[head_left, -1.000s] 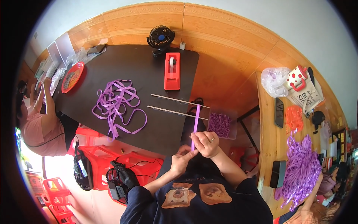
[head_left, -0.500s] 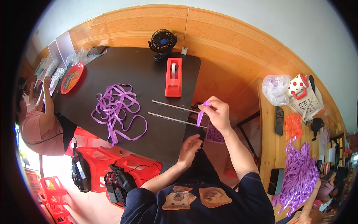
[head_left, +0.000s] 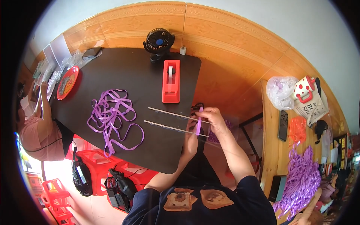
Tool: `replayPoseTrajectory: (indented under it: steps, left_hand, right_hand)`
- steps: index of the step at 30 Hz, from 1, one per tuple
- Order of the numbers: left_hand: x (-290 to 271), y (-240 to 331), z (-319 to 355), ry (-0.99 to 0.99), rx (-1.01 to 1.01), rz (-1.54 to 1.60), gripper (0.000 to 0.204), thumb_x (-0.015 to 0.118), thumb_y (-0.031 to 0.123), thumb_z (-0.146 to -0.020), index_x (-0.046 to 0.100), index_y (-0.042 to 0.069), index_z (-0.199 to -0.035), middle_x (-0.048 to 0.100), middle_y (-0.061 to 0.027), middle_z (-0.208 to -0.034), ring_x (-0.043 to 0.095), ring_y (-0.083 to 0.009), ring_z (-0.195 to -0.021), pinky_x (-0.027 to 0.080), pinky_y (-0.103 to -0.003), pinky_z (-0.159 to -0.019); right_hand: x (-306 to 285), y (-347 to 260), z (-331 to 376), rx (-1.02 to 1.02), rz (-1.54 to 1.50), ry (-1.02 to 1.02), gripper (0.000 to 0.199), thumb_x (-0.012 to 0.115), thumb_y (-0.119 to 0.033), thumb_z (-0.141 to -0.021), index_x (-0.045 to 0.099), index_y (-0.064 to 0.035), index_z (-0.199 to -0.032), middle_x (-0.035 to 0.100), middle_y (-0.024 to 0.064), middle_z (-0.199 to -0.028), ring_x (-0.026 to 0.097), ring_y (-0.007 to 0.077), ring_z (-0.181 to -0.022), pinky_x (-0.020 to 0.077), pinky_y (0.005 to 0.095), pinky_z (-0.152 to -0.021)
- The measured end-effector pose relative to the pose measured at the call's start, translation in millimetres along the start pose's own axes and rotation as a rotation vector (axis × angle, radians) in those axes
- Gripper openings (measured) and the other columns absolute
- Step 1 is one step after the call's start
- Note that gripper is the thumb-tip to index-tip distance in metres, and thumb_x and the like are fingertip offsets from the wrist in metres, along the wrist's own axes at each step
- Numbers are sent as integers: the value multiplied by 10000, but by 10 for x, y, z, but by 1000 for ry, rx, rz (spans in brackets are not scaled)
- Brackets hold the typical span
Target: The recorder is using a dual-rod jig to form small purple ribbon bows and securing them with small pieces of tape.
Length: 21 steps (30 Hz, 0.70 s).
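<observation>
Two thin metal rods with twisted shafts (head_left: 165, 125) jut side by side past the right edge of the black table (head_left: 123, 71). A short loop of purple ribbon (head_left: 199, 122) goes around their outer ends. My right hand (head_left: 213, 119) pinches this ribbon by the far rod, its fingers closed. My left hand (head_left: 190, 144) is under the rods, close to the table edge; its fingers are mostly hidden behind the ribbon and rods. On the table left of the rods lies a loose tangle of purple ribbon (head_left: 112, 112).
Behind the rods stand a red tape dispenser (head_left: 171, 88) and a black fan (head_left: 159, 41). A red plate (head_left: 69, 82) holds small grey pieces. On a wooden bench (head_left: 268, 157) at right lies a heap of purple ribbons (head_left: 300, 180). Another person (head_left: 41, 135) sits at left.
My left hand has moved up and right, from beside the table edge to beneath the rods. My right hand has shifted slightly down and toward me, still pinching the ribbon.
</observation>
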<state>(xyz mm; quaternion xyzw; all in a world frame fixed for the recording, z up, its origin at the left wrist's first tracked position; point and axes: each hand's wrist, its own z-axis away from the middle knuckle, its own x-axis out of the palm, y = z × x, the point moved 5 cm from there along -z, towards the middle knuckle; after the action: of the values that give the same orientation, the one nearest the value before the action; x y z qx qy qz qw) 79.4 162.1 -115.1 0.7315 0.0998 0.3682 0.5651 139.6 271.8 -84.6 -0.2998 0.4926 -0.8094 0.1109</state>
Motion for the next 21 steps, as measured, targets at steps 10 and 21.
replayPoseTrajectory:
  steps: [10, 21]
  left_hand:
    - [21, -16, 3, -162, -18, 105, 174, 553, 148, -927, 619, 17, -1019, 612, -69, -1084, 535, -153, -1041, 384, -277, -919]
    - [-27, -12, 242, -23, -340, 362, 162, 542, 62, -925, 654, 7, -1029, 652, -105, -1043, 616, -198, -960, 479, -326, -895]
  right_hand:
    - [-263, 634, 367, 56, -10, 23, 170, 585, -102, -877, 655, 9, -986, 671, 66, -857, 647, 169, -801, 510, 275, -722]
    - [72, 471, 1014, -434, 194, 38, 316, 637, 33, -814, 593, 21, -1127, 662, 71, -1001, 622, 130, -929, 493, 246, -802]
